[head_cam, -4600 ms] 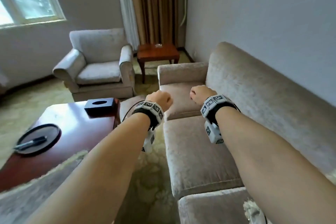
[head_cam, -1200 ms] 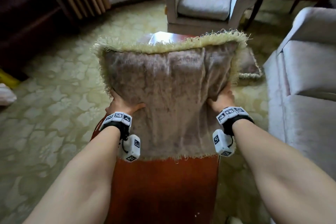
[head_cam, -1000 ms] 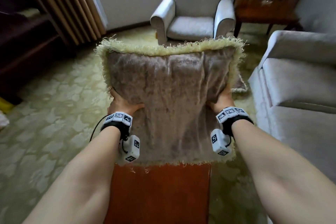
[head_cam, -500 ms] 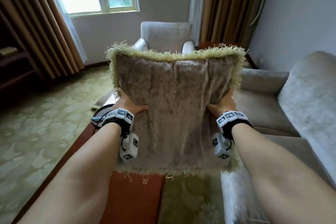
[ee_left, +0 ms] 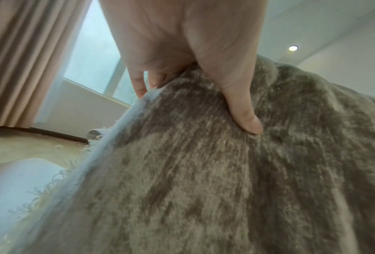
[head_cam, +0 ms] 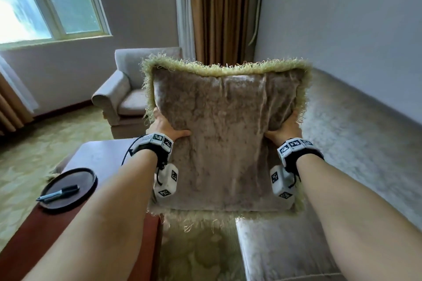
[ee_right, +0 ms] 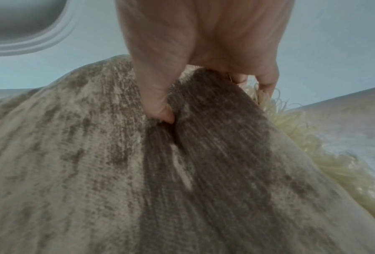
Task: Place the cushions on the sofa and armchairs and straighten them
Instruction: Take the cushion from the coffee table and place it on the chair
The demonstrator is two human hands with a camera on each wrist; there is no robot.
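Observation:
A square brown velvet cushion (head_cam: pixel 223 134) with a pale yellow fringe hangs upright in the air in front of me. My left hand (head_cam: pixel 164 128) grips its left edge, thumb on the near face and fingers behind. My right hand (head_cam: pixel 285 128) grips the right edge the same way. The wrist views show each thumb pressed into the cushion (ee_left: pixel 203 171) (ee_right: pixel 160 171) and the fingers curled round the fringe. The beige sofa (head_cam: pixel 354 143) lies to the right, partly behind the cushion. A grey armchair (head_cam: pixel 118 96) stands at the back, half hidden by it.
A dark red wooden coffee table (head_cam: pixel 96 157) sits at lower left with a round dark tray (head_cam: pixel 68 187) holding a pen (head_cam: pixel 58 193). Patterned yellow carpet (head_cam: pixel 201 253) runs between table and sofa. A window (head_cam: pixel 45 2) and brown curtains (head_cam: pixel 223 7) line the far wall.
I have lifted the cushion off the coffee table with both hands and turned right with it towards the sofa. The grip on both edges has stayed the same.

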